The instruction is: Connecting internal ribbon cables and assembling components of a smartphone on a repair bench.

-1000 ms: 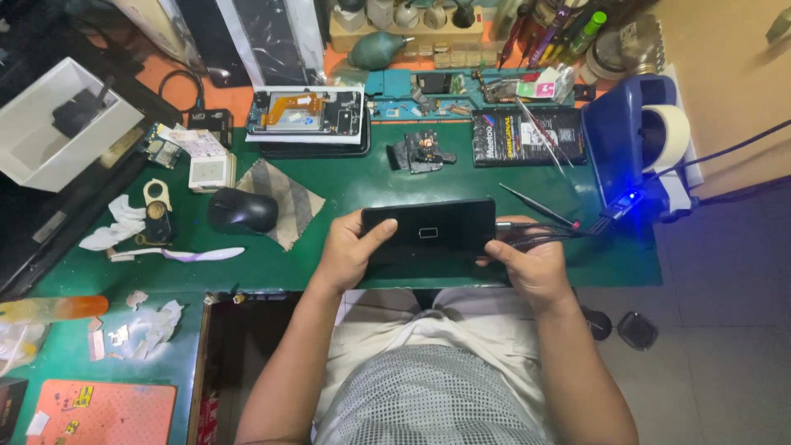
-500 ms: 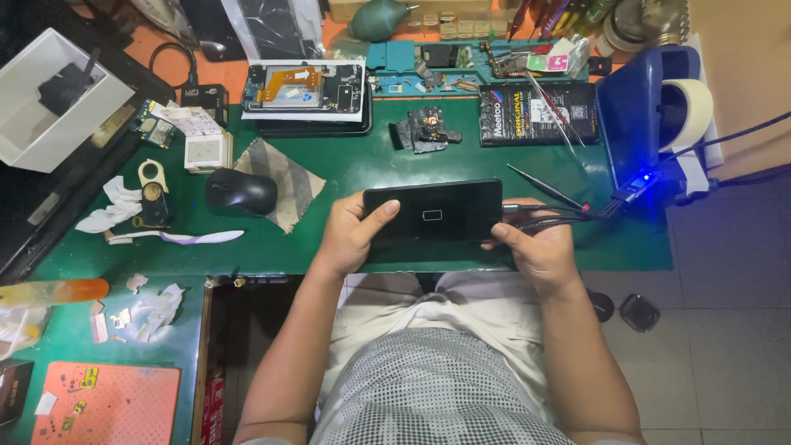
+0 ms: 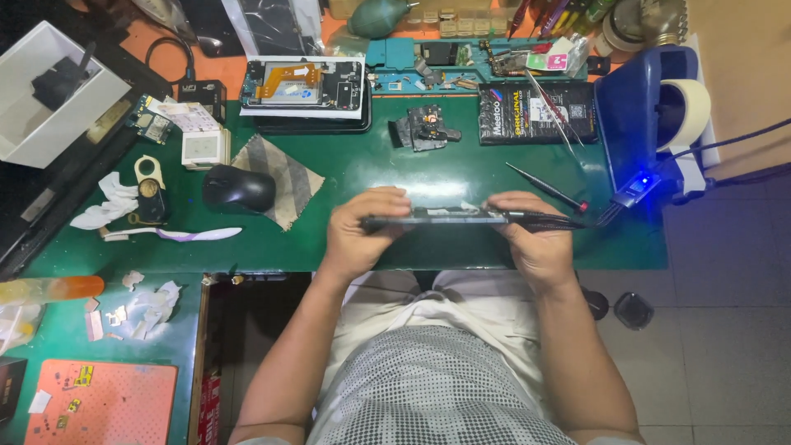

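Green work mat covers the bench, crowded along its far edge and mostly bare in front of the seated person. Blue tape dispenser stands at the right end, a lit blue light at its foot. An opened phone chassis with orange flex showing lies at the back, a black battery pack to its right, a black mouse to the left on a grey cloth. Held edge-on over the near part of the mat is a dark slim phone, level, so only its thin side shows. Left hand is clamped around its left end, fingers curled over the top; right hand grips the right end, where a black braided cable runs off toward the dispenser. Whether the cable is plugged into the phone cannot be told. Judging by this, the handset looks closed up and under inspection; the loose parts behind suggest other work remains. A thin black probe lies just beyond the right knuckles, untouched.
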